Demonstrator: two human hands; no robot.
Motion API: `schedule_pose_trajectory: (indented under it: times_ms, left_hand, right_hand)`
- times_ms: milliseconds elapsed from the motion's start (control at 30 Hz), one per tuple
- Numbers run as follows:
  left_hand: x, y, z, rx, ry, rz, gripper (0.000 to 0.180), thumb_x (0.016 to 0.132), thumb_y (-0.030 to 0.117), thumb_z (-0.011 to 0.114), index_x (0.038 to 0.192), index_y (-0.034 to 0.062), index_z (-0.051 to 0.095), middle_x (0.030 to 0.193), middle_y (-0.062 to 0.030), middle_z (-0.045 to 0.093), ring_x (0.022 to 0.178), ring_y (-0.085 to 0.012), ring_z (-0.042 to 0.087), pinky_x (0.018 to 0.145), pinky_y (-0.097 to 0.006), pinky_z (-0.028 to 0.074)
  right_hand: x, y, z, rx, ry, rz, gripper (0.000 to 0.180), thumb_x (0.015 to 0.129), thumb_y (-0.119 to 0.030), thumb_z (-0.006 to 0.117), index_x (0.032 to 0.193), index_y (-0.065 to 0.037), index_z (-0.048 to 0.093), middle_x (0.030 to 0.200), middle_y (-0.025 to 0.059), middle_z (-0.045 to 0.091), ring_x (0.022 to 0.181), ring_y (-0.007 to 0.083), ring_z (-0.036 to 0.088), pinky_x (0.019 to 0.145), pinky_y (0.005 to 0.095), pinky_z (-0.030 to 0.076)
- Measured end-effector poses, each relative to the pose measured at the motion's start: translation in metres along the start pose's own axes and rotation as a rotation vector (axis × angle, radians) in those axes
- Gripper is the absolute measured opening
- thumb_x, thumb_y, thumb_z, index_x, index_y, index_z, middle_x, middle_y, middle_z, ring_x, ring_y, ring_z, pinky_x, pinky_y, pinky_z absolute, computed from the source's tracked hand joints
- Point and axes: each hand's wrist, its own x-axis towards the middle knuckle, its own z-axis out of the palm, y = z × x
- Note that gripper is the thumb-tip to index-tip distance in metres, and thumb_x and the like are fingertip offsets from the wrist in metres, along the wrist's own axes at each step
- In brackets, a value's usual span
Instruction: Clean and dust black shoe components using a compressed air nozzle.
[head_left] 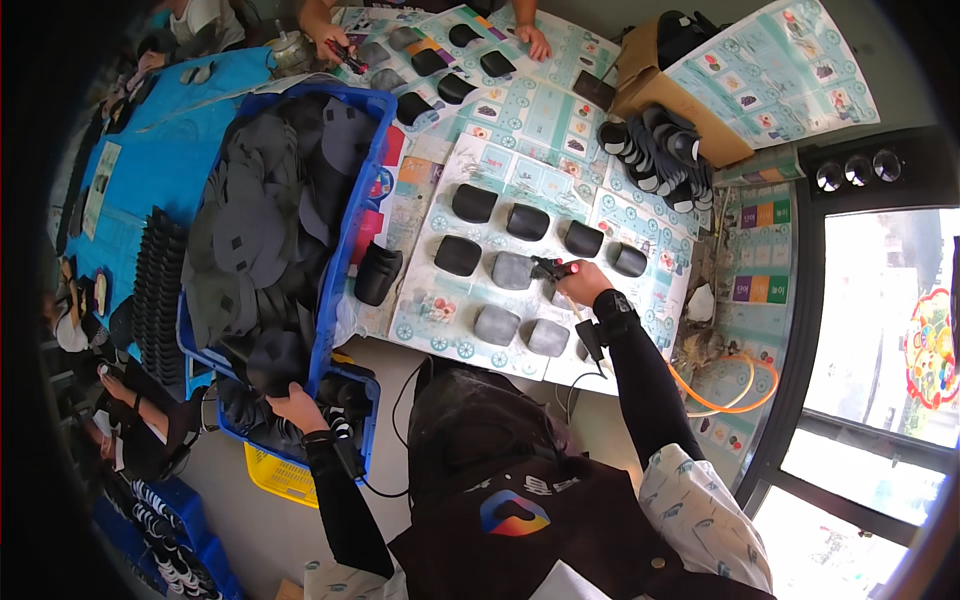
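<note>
My right hand (586, 284) grips a small black and red spray gun (552, 268), its nozzle over a grey-looking curved piece (512, 270) on the patterned board (425, 320). Several black curved pieces (474, 203) lie in rows on the board. Nearer me are other pieces with a greyish surface (497, 325). My left hand (298, 410) is closed on the edge of a dark grey flat piece (276, 362) at the near end of a large blue basket (345, 235). That basket is heaped with similar dark grey pieces (250, 235).
A stack of black pieces (378, 274) stands between basket and board. Below are a smaller blue crate (372, 420) and a yellow one (280, 473). An orange hose (772, 375) loops at the right. Across the table, a co-worker's hand (333, 45) holds a tool. A cardboard box (640, 85) stands far right.
</note>
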Motion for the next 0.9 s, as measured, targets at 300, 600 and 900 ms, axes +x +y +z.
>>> schedule_pose_trajectory:
  times_ms: [300,600,900]
  left_hand:
    - [-0.101,0.154,-0.070,0.085,-0.338,0.703,0.052,0.084,0.001,0.059,0.135,-0.0022,0.049,0.122,-0.0174,0.059,0.112,-0.0339,0.057,0.101,-0.041,0.042]
    - [-0.184,0.182,0.037,0.450,-0.850,0.907,0.076,0.080,0.032,0.077,0.137,-0.0075,0.044,0.124,-0.0252,0.059,0.112,-0.0398,0.056,0.097,-0.046,0.045]
    - [-0.202,0.141,0.061,0.490,-0.887,0.617,0.083,0.085,0.040,0.070,0.146,-0.0026,0.034,0.133,-0.0276,0.052,0.128,-0.0436,0.046,0.105,-0.052,0.040]
  right_hand:
    - [-0.099,0.042,-0.024,0.386,-0.120,-0.024,0.032,0.081,-0.026,0.074,0.099,0.000,0.069,0.077,0.0093,0.070,0.065,0.0179,0.065,0.058,0.0323,0.050]
    - [-0.189,0.236,0.060,0.194,0.467,-0.011,0.044,0.088,-0.012,0.061,0.131,-0.007,0.054,0.097,0.0271,0.067,0.087,0.0471,0.064,0.075,0.0506,0.050]
    - [-0.205,0.297,0.148,0.130,0.619,0.305,0.027,0.091,-0.010,0.054,0.117,-0.004,0.053,0.106,0.0276,0.067,0.097,0.0490,0.062,0.083,0.0543,0.049]
